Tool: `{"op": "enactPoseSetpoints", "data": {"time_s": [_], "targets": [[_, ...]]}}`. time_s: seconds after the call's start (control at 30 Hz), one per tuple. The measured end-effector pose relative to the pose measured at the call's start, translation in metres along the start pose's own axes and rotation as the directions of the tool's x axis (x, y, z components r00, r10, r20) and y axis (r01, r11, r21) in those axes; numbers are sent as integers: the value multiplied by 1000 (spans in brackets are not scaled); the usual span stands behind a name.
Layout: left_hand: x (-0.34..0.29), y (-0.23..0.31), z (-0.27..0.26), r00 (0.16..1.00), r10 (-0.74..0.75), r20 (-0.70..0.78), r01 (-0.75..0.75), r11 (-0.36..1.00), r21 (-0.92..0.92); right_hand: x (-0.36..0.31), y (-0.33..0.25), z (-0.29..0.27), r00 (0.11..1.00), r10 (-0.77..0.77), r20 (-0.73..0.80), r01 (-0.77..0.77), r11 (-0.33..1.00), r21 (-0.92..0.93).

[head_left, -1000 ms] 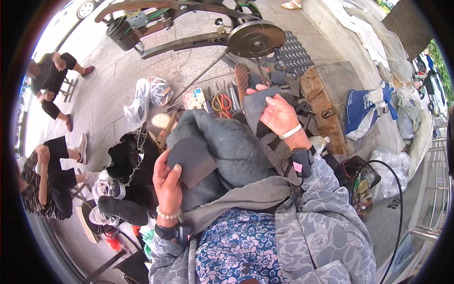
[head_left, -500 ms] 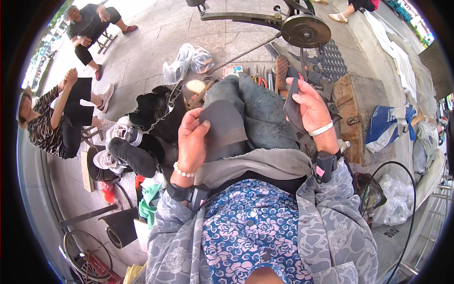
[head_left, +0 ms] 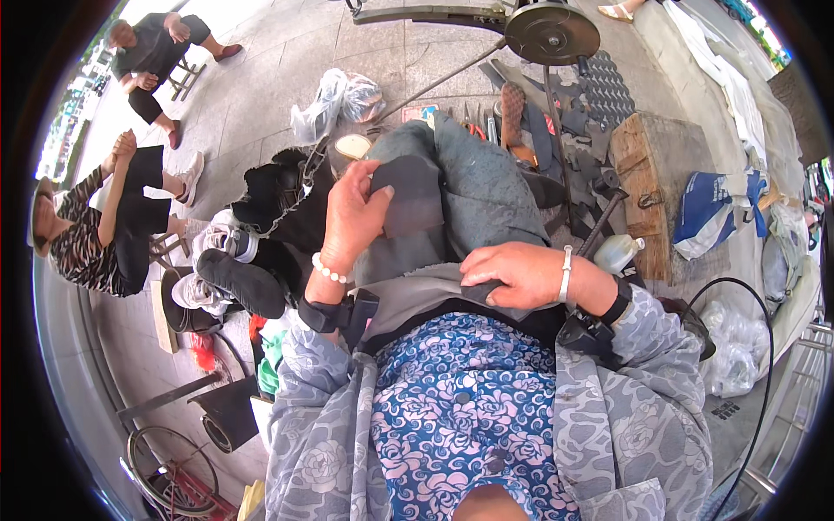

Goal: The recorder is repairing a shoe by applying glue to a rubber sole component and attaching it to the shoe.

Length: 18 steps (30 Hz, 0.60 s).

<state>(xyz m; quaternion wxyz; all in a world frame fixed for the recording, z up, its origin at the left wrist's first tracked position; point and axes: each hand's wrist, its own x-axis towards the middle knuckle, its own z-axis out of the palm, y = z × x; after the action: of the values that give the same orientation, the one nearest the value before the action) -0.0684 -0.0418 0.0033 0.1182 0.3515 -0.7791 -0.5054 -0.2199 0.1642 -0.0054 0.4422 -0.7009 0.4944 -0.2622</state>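
Note:
My left hand (head_left: 354, 213) is closed on a thin, dark grey flat sheet (head_left: 410, 195) with a rounded top edge, pinched at its left side between thumb and fingers. It is held up over my knees, in front of the grey-green trousers (head_left: 486, 200). My right hand (head_left: 512, 276) is low over my lap, fingers bent around a small dark piece (head_left: 480, 289). Most of that piece is hidden under the fingers, so its kind cannot be made out. A grey cloth (head_left: 408, 300) lies across my lap under both hands.
A wooden box (head_left: 665, 195) stands to the right, with a plastic bottle (head_left: 618, 252) beside it. Hand tools, a brown sole (head_left: 512, 113) and dark scraps lie ahead. A machine with a round wheel (head_left: 553, 35) stands beyond. Shoes (head_left: 239, 282) are at left, near two seated people.
My right hand has come down and inward from its raised place at the right to my lap. My left hand has risen slightly with the sheet, and the view has shifted a little.

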Motion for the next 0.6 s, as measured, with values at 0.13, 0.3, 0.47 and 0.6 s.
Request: {"op": "enactPoseSetpoints", "data": {"time_s": [0.13, 0.3, 0.47, 0.6], "targets": [[-2, -8, -7, 996, 3, 88, 35, 903, -428, 0, -11, -11, 922, 216, 320, -331, 869, 368], [-11, -1, -9, 991, 4, 135, 65, 862, -504, -7, -4, 7, 877, -47, 479, -285, 752, 595], [-5, 20, 2, 986, 41, 160, 53, 839, -542, -19, 0, -11, 948, 319, 7, -132, 372, 919], [13, 32, 18, 960, 99, 261, 76, 806, -586, -26, -10, -25, 857, 454, -244, 15, 452, 892]]}}
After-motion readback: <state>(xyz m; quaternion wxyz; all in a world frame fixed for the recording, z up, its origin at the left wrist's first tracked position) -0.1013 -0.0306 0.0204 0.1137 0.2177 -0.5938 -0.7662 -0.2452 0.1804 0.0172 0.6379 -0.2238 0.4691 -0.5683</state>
